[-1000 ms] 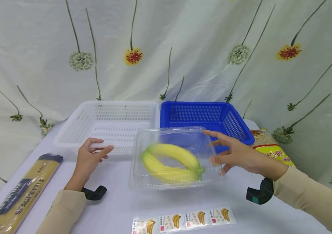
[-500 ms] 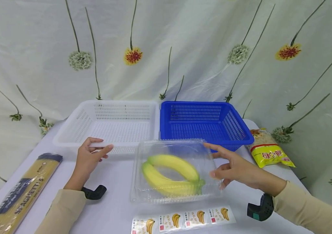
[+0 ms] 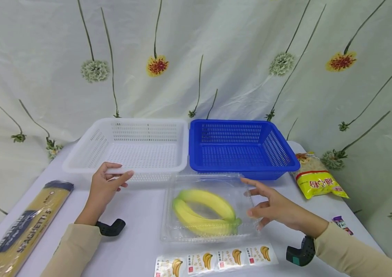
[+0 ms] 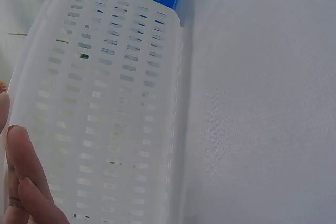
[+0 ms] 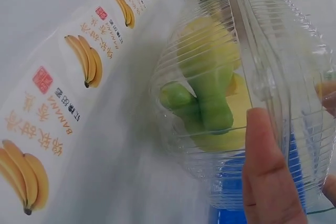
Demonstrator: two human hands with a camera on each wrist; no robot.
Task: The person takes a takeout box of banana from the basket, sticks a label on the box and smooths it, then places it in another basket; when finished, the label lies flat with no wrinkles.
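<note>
Clear plastic container [image 3: 205,211] in your right hand [image 3: 270,204], two bananas [image 3: 203,224] inside

You have one container, just in front of the single blue basket [image 3: 241,169]; I cannot tell whether its base meets the table [image 3: 140,223]. Your right thumb and fingers pinch its right side. Nearer you lies one strip of four banana labels [image 3: 216,260]. Your left hand [image 3: 105,186] grips the front rim of the one white basket [image 3: 154,169], which stands beside the blue one. Farther out, you have one spaghetti pack [image 3: 26,227] on your left, and on your right one yellow-labelled bag [image 3: 318,177] and one small purple packet [image 3: 343,225].
</note>
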